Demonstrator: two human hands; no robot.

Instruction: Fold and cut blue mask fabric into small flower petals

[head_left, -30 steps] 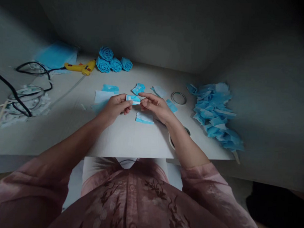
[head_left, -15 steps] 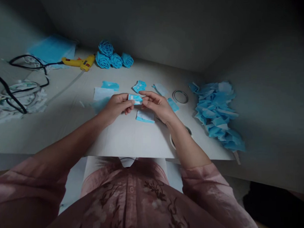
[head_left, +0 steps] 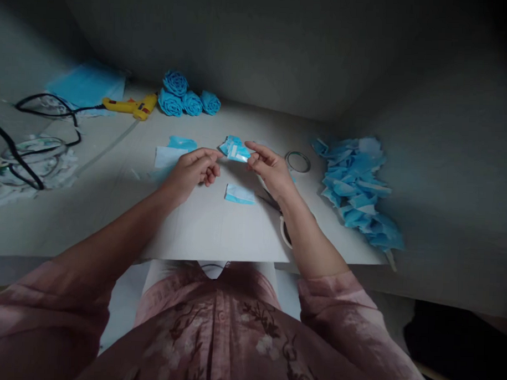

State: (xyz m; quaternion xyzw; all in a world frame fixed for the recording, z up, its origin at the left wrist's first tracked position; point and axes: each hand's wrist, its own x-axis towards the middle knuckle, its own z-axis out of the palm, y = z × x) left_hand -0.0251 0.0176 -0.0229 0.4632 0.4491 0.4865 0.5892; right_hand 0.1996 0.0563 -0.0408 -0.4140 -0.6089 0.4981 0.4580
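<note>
My right hand [head_left: 271, 167] pinches a small blue-and-white piece of fabric [head_left: 239, 154] between thumb and fingers, above the table. To its left, my left hand [head_left: 191, 172] holds nothing; its index finger reaches toward the piece while the other fingers curl loosely. Just behind the held piece lies another crumpled blue scrap [head_left: 231, 141], partly covered by it. A folded blue-and-white strip [head_left: 240, 194] rests on the table nearer to me. Scissors [head_left: 270, 200] lie partly under my right forearm.
Several blue fabric roses [head_left: 173, 93] stand at the back, beside a yellow glue gun [head_left: 131, 105] with a black cord. A heap of blue scraps [head_left: 359, 185] covers the right edge. A wire ring [head_left: 298, 161] and white cord bundle [head_left: 40, 166] lie on the table [head_left: 202, 232].
My left hand has let go of the fabric piece and drawn slightly left. My right hand has carried the piece a little right and away from me.
</note>
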